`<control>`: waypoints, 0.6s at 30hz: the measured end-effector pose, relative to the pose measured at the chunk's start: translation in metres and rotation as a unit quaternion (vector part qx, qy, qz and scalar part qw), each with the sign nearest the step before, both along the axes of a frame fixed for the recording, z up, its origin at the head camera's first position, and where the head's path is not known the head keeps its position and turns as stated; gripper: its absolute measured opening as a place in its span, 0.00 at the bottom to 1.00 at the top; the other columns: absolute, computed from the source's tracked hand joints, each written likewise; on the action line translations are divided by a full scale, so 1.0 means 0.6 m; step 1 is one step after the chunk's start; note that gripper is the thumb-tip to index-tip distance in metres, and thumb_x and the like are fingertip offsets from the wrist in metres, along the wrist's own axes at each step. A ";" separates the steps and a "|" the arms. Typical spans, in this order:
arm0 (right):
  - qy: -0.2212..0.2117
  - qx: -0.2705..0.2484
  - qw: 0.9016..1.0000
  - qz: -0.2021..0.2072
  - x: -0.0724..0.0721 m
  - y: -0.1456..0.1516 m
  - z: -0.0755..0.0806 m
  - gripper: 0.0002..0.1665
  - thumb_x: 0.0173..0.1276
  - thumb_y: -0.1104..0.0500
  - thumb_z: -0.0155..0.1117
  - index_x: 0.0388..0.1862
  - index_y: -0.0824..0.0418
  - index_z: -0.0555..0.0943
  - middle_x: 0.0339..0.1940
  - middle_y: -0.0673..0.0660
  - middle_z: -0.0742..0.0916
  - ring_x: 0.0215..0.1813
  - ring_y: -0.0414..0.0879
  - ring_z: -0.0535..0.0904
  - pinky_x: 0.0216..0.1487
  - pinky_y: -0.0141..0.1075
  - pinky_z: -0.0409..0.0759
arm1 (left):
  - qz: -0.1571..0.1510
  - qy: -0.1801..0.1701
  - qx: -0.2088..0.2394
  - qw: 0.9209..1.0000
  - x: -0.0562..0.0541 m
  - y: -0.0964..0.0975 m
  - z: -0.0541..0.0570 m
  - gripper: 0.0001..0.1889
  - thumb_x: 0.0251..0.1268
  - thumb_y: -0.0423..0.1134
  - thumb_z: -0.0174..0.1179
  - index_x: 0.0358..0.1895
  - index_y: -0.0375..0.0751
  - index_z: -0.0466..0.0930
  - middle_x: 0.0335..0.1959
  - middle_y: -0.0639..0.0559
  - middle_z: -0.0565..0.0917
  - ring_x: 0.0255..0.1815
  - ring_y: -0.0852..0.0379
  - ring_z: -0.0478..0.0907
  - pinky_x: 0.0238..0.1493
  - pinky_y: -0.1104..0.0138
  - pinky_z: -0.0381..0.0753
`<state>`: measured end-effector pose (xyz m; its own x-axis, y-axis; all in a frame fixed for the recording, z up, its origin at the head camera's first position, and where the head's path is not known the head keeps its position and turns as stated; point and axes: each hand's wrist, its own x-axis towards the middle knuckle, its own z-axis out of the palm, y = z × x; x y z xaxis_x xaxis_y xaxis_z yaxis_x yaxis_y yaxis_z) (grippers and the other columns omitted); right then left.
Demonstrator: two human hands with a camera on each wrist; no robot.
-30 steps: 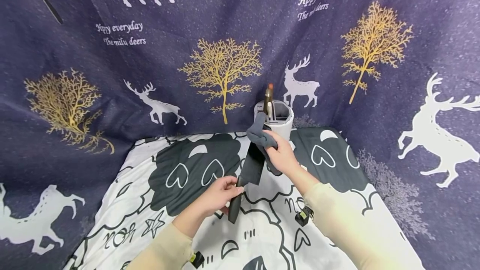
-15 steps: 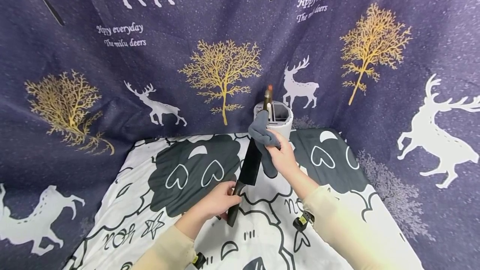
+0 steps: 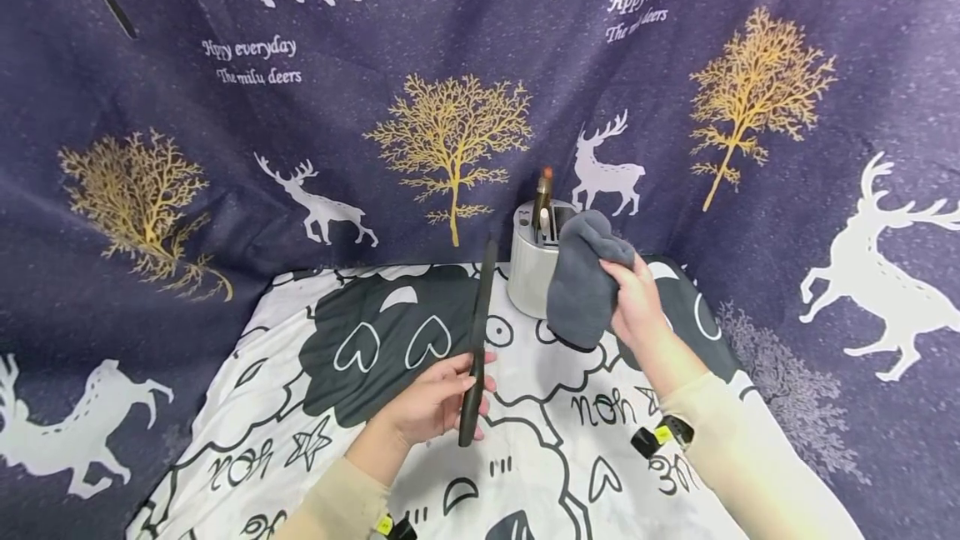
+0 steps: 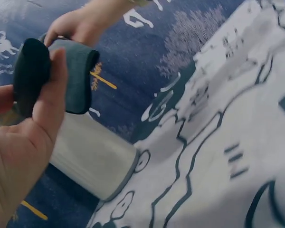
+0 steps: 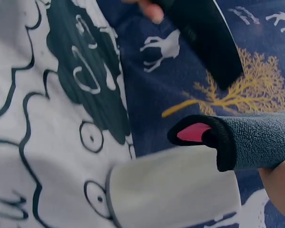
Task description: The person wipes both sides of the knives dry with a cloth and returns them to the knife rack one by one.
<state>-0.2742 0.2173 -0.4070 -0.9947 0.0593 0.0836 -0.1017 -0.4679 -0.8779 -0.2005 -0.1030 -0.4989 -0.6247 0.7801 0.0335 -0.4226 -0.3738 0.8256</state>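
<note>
My left hand [image 3: 438, 394] grips the dark handle of a kitchen knife [image 3: 483, 298], its black blade pointing up and away, seen nearly edge-on in the head view. The broad side of that knife [image 5: 206, 40] shows in the right wrist view. In my right hand [image 3: 637, 302] a folded grey cloth [image 3: 585, 286] is pinched by its upper right side and hangs down, apart from the blade. The cloth [image 5: 256, 137] has a black edge and a pink inner side in the right wrist view. In the left wrist view the knife handle [image 4: 31, 76] lies between thumb and fingers.
A white round knife block [image 3: 531, 273] stands at the back, partly hidden by the cloth. Upright handles [image 3: 542, 198] stick out of its top. A patterned black-and-white sheet [image 3: 517, 457] covers the surface, and a dark blue curtain [image 3: 337, 132] with deer and trees hangs behind.
The right hand with the cloth has moved right, off the blade, and the cloth now hangs looser. The left hand has turned the knife from its broad side to nearly edge-on and more upright.
</note>
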 end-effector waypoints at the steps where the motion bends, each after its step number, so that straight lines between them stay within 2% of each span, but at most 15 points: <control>1: -0.004 0.008 1.000 0.000 0.001 0.007 0.001 0.16 0.79 0.68 0.52 0.56 0.51 0.77 0.49 0.46 0.87 0.50 0.38 0.87 0.54 0.32 0.86 | -0.005 -0.005 0.029 1.000 0.002 0.001 0.000 0.26 0.85 0.30 0.33 0.80 0.34 0.46 0.53 0.52 0.80 0.43 0.58 0.86 0.43 0.56 0.91; 3: -0.005 0.036 0.999 -0.007 0.003 0.016 0.003 0.16 0.78 0.67 0.54 0.57 0.51 0.78 0.48 0.45 0.88 0.49 0.37 0.87 0.53 0.31 0.86 | -0.013 -0.009 0.079 0.997 0.007 0.004 0.000 0.25 0.85 0.30 0.28 0.80 0.33 0.44 0.54 0.52 0.78 0.46 0.58 0.84 0.45 0.56 0.90; 5: 0.009 0.100 0.995 -0.012 0.005 0.022 0.004 0.18 0.77 0.67 0.56 0.61 0.52 0.78 0.51 0.44 0.87 0.50 0.35 0.86 0.53 0.28 0.85 | -0.019 -0.014 0.113 0.993 0.011 0.010 -0.001 0.25 0.85 0.30 0.25 0.80 0.34 0.45 0.54 0.52 0.77 0.47 0.58 0.83 0.47 0.57 0.89; 6: 0.023 0.152 0.988 -0.016 0.006 0.023 0.007 0.20 0.77 0.66 0.58 0.63 0.53 0.79 0.53 0.45 0.87 0.51 0.35 0.85 0.53 0.27 0.84 | -0.021 -0.017 0.127 0.992 0.012 0.013 -0.001 0.25 0.84 0.30 0.24 0.80 0.35 0.45 0.54 0.52 0.76 0.47 0.58 0.82 0.47 0.58 0.89; 7: 0.042 0.216 0.975 -0.019 0.007 0.023 0.010 0.22 0.76 0.65 0.59 0.66 0.53 0.78 0.56 0.46 0.86 0.54 0.35 0.84 0.55 0.26 0.82 | -0.023 -0.019 0.137 0.990 0.014 0.016 -0.002 0.26 0.84 0.30 0.23 0.80 0.36 0.46 0.53 0.53 0.75 0.47 0.59 0.81 0.48 0.59 0.88; 8: 0.067 0.280 0.957 -0.020 0.008 0.021 0.013 0.23 0.76 0.65 0.60 0.68 0.54 0.78 0.60 0.48 0.86 0.57 0.36 0.83 0.58 0.26 0.80 | -0.025 -0.021 0.146 0.989 0.015 0.020 -0.003 0.26 0.84 0.31 0.22 0.81 0.37 0.46 0.53 0.53 0.75 0.47 0.60 0.80 0.47 0.60 0.88; 9: 0.095 0.344 0.934 -0.019 0.010 0.017 0.018 0.25 0.76 0.64 0.60 0.70 0.55 0.77 0.63 0.50 0.85 0.60 0.39 0.82 0.61 0.28 0.78 | -0.028 -0.025 0.151 0.988 0.017 0.024 -0.004 0.26 0.85 0.32 0.22 0.81 0.37 0.46 0.52 0.53 0.74 0.47 0.60 0.79 0.47 0.61 0.88; 11: 0.156 0.462 0.873 -0.017 0.014 0.006 0.027 0.26 0.75 0.63 0.60 0.71 0.55 0.76 0.67 0.54 0.83 0.66 0.45 0.80 0.66 0.34 0.76 | -0.029 -0.029 0.156 0.987 0.019 0.031 -0.006 0.26 0.86 0.34 0.21 0.81 0.39 0.46 0.52 0.55 0.73 0.46 0.62 0.78 0.46 0.63 0.87; 12: 0.186 0.505 0.843 -0.010 0.017 -0.002 0.033 0.26 0.74 0.63 0.60 0.70 0.54 0.77 0.68 0.56 0.83 0.68 0.49 0.79 0.68 0.38 0.76 | -0.029 -0.030 0.157 0.987 0.020 0.035 -0.007 0.26 0.86 0.35 0.21 0.82 0.39 0.45 0.51 0.55 0.74 0.46 0.62 0.78 0.46 0.64 0.87; 13: 0.217 0.535 0.817 0.003 0.020 -0.012 0.039 0.27 0.73 0.64 0.59 0.70 0.53 0.78 0.69 0.57 0.83 0.69 0.52 0.79 0.69 0.43 0.76 | -0.029 -0.032 0.158 0.987 0.020 0.039 -0.009 0.26 0.87 0.36 0.21 0.82 0.39 0.45 0.51 0.56 0.74 0.46 0.63 0.78 0.46 0.65 0.86; 15: 0.275 0.569 0.774 0.034 0.022 -0.034 0.046 0.29 0.69 0.67 0.57 0.69 0.52 0.78 0.67 0.57 0.84 0.69 0.56 0.80 0.69 0.50 0.77 | -0.025 -0.033 0.158 0.987 0.023 0.046 -0.011 0.27 0.87 0.38 0.21 0.83 0.37 0.42 0.52 0.56 0.74 0.46 0.63 0.79 0.45 0.66 0.86; 18: 0.361 0.594 0.715 0.079 0.025 -0.069 0.051 0.33 0.63 0.70 0.57 0.68 0.56 0.78 0.66 0.58 0.85 0.68 0.55 0.81 0.71 0.50 0.77 | -0.018 -0.038 0.162 0.986 0.028 0.055 -0.014 0.27 0.87 0.38 0.21 0.83 0.37 0.41 0.54 0.56 0.76 0.47 0.64 0.81 0.45 0.67 0.87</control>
<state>-0.2592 0.1760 -0.3764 -0.6537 -0.5880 0.4764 -0.7568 0.5085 -0.4107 -0.1836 -0.0698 -0.5071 -0.6076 0.7573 0.2395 -0.4960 -0.5972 0.6303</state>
